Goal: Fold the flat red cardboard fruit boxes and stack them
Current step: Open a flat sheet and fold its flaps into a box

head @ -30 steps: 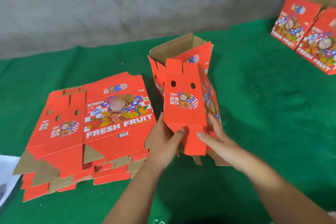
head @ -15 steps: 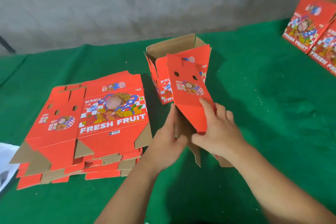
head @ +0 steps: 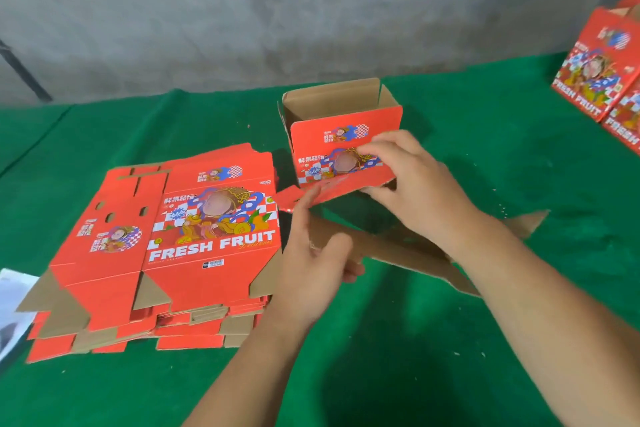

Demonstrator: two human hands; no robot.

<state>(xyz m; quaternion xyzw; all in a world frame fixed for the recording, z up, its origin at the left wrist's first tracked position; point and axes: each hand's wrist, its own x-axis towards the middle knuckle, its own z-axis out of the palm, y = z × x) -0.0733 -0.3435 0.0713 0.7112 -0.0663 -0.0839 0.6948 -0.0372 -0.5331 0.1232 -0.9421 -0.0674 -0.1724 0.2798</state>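
A half-opened red fruit box (head: 341,135) stands mid-table on the green cloth, its brown inside open at the top. My right hand (head: 415,184) grips its printed front panel, fingers spread over the picture and thumb under the lower edge. My left hand (head: 313,253) is at the box's lower left. Its index finger touches a small red flap (head: 289,198), while the thumb and other fingers curl around a brown bottom flap (head: 398,253). Another brown flap (head: 526,222) sticks out to the right. A pile of flat red boxes (head: 180,239) lies at the left.
Folded red fruit boxes (head: 599,66) stand at the far right edge. A white sheet (head: 14,305) lies at the left edge beside the flat pile. A grey wall rises behind the table. Green cloth (head: 485,135) covers the whole surface.
The box has swung round, so its printed front now faces me and its bottom flaps splay out. My right hand moved up onto the front panel; my left shifted to the lower flaps.
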